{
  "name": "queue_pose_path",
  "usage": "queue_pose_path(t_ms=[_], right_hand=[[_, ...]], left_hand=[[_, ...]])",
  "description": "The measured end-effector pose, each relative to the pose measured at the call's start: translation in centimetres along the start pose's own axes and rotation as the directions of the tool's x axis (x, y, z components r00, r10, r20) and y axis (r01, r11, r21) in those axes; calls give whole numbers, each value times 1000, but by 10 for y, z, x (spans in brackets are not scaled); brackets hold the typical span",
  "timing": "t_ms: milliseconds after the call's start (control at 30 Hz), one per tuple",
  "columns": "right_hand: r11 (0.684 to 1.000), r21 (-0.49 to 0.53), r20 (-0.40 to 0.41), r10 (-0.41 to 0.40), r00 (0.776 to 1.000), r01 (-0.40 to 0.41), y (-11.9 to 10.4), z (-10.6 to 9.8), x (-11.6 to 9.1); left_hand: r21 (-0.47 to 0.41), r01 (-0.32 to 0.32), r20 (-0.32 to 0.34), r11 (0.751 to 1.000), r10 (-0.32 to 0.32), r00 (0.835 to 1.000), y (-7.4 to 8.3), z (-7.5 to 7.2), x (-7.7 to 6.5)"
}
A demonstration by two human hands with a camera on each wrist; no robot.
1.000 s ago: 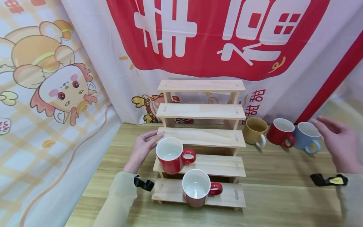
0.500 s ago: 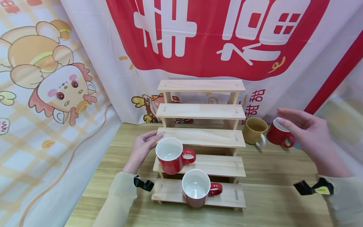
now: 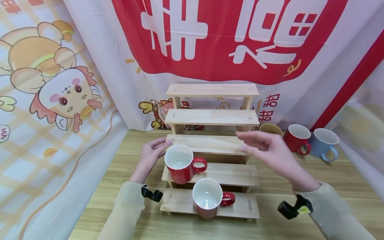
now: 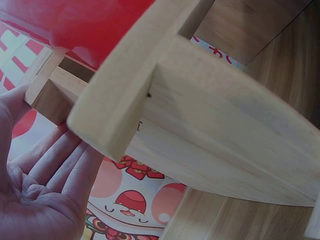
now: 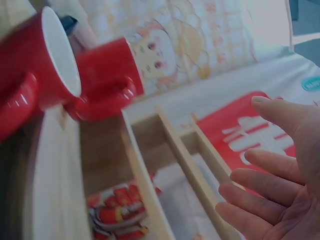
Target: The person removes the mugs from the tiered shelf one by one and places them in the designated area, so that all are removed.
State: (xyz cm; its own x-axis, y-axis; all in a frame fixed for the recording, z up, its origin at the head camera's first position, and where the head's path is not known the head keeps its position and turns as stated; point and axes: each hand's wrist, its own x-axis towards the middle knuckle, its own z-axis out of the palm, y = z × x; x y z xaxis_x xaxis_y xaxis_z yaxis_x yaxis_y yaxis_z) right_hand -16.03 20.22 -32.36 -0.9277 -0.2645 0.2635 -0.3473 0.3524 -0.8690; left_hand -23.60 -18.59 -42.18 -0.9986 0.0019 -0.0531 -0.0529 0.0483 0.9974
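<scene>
A pale wooden stepped stand (image 3: 211, 116) rises in the middle of the head view. My left hand (image 3: 151, 158) holds the left end of its middle step, thumb on top; in the left wrist view the fingers (image 4: 57, 162) pass under the wood. My right hand (image 3: 271, 150) hovers at that step's right end, holding nothing, its fingers (image 5: 267, 182) apart and only slightly bent in the right wrist view. One red mug (image 3: 181, 174), white inside, sits on the second step from the bottom at the left. Another red mug (image 3: 207, 209) stands mid-way along the lowest step, handle pointing right.
To the right of the stand, a tan mug (image 3: 270, 128), partly behind my right hand, a red mug (image 3: 295, 141) and a light blue mug (image 3: 322, 146) line up on the wooden table (image 3: 300, 176). A printed cloth (image 3: 144, 80) hangs close behind the stand.
My right hand has swept left from beside the blue mug, past the other mugs, to the stand's right side. The left hand and the mugs stay where they were.
</scene>
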Motion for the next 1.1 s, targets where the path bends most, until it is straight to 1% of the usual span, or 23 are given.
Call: queue_pose_path(t_ms=[200, 300, 400, 533, 600, 800, 900, 1100], right_hand=[[993, 120, 111, -19, 994, 6, 7, 38, 4], [986, 169, 171, -19, 985, -10, 10, 55, 5], [981, 190, 205, -3, 979, -37, 10, 68, 6], [973, 223, 221, 14, 975, -65, 12, 82, 9], [972, 223, 223, 19, 975, -70, 15, 89, 11], [981, 175, 209, 47, 977, -84, 19, 104, 16], [982, 167, 215, 55, 975, -92, 19, 110, 18], [969, 219, 232, 59, 971, -111, 19, 118, 20]], left_hand=[[5, 1, 4, 1000, -1, 1000, -1, 0, 0], [3, 1, 8, 1000, -1, 1000, 0, 0, -1], [0, 1, 9, 1000, -1, 1000, 0, 0, -1], [4, 4, 6, 1000, -4, 1000, 1, 0, -1], [3, 5, 3, 1000, -5, 1000, 1, -1, -1], [-10, 2, 0, 1000, -2, 1000, 1, -1, -1], [-6, 2, 2, 1000, -2, 1000, 1, -2, -1], [-1, 4, 8, 1000, -4, 1000, 1, -2, -1]])
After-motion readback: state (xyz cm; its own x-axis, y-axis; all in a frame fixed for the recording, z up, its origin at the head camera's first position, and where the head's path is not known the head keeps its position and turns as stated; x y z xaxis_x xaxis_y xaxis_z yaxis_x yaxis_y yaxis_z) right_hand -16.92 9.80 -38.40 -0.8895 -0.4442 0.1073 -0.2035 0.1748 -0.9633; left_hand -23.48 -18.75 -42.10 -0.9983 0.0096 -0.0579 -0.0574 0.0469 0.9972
